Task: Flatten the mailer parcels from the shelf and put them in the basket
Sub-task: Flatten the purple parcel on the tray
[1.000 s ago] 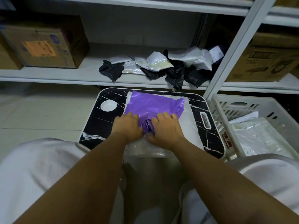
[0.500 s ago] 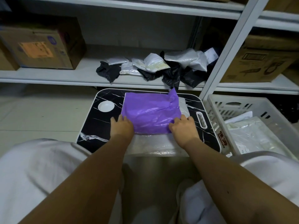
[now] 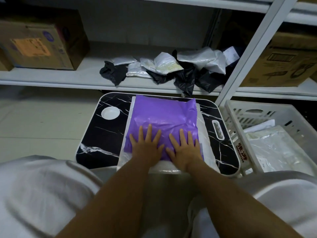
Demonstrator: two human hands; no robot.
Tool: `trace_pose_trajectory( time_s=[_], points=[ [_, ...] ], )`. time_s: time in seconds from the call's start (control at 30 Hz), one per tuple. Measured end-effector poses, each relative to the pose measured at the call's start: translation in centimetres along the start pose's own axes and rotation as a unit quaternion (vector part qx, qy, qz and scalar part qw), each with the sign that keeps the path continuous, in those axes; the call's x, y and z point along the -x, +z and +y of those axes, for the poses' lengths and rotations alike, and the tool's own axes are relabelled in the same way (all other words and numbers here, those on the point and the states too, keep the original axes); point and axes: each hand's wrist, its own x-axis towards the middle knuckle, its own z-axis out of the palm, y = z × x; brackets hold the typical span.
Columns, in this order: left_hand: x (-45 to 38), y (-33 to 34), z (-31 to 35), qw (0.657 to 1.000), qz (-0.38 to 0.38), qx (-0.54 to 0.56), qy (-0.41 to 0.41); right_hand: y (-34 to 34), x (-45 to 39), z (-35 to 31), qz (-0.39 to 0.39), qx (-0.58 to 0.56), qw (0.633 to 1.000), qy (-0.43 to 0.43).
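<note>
step: flattening | purple mailer [image 3: 163,117] lies on white mailer on lap table [image 3: 109,140], centre | left hand [image 3: 146,146], right hand [image 3: 184,148] pressed flat, fingers spread, nothing gripped | raised corner at 1 o'clock is best smoothed outward | basket [image 3: 240,127] at 3 o'clock

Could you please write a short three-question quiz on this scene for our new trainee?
1. True or false: both hands press flat on the purple mailer.
2. Where is the basket? A) right of the small table B) on the shelf C) left of the table
3. What colours are the mailers left on the shelf?

Key
1. True: left hand and right hand lie on it with fingers straight.
2. A
3. Black and silver-white.
</note>
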Motion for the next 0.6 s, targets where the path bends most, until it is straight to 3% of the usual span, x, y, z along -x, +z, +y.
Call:
trace_pose_trajectory(
  time_s=[0.17, 0.3, 0.4, 0.53, 0.6],
  points=[
    [-0.8, 0.1, 0.4, 0.998, -0.043, -0.039, -0.018, -0.1, -0.4, 0.1, 0.001, 0.045, 0.999, 0.011],
    [-3.0, -2.6, 1.5, 0.993, 0.107, -0.049, -0.009, -2.6, -2.7, 0.0, 0.154, 0.04, 0.986, 0.056],
    [-4.5, -2.1, 0.8, 0.99, 0.115, -0.067, 0.034, -3.5, -5.1, 0.1, 0.217, 0.028, 0.976, 0.012],
    [-6.1, -0.1, -0.2, 0.997, 0.044, -0.03, 0.048, -2.1, -6.9, 1.1, 0.078, -0.002, 0.996, -0.036],
    [-6.2, 0.3, -0.3, 0.998, 0.026, -0.031, 0.057, -1.3, -6.9, 1.5, 0.057, -0.015, 0.998, -0.031]
  ],
)
